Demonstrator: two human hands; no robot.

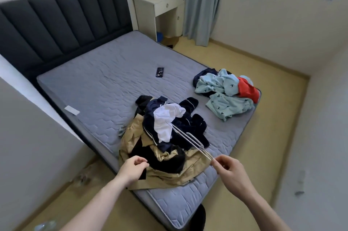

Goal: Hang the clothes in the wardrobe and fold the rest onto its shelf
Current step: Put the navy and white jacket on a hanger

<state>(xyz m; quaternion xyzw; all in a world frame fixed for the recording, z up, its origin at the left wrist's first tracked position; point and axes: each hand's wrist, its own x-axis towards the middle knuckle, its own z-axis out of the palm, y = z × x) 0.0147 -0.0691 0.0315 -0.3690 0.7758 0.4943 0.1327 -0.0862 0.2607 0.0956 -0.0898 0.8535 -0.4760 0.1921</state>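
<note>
A heap of clothes lies at the near edge of the grey mattress: a tan garment at the bottom, dark navy pieces and a white shirt on top. Several thin metal hangers lie across the heap. My right hand pinches their near end. My left hand hovers over the tan garment's left edge with fingers loosely curled, holding nothing. A second heap at the bed's right corner has light blue patterned clothes and a red piece.
A black phone lies mid-mattress. The dark padded headboard stands at the left, a white desk and a curtain at the back. Yellowish floor runs along the bed's right side.
</note>
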